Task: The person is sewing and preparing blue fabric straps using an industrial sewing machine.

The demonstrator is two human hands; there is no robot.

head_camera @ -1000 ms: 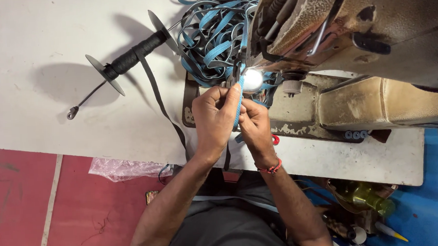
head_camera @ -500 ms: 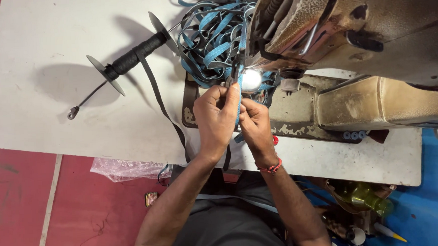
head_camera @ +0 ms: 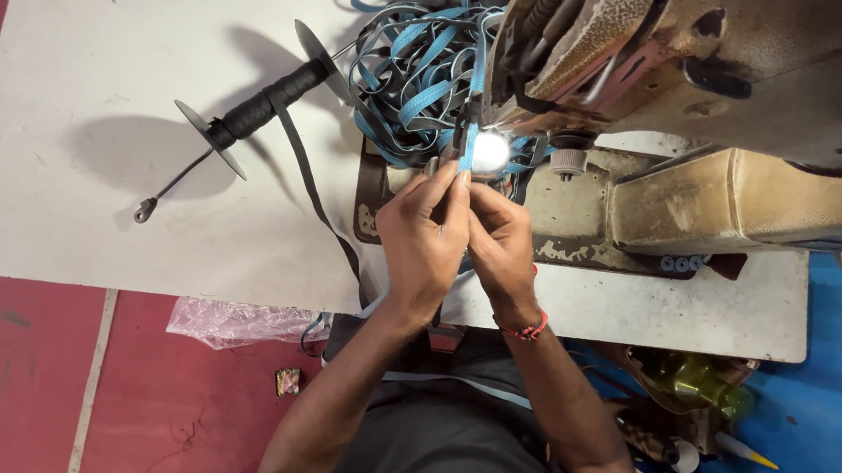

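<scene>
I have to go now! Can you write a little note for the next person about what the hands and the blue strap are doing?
Left hand: pinching the blue strap just before the sewing machine needle area.
Right hand: beside it, fingers on the same strap.
Strap pile: tangled blue and grey, behind the machine head.
Black spool: lying on the white table, its strap trailing off the edge.
Done: strap at the lit needle spot.
Left: stitching cannot be told.

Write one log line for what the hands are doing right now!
left hand: pinching thin blue fabric strap | right hand: touching the strap | place: under worn beige metal sewing machine
</scene>
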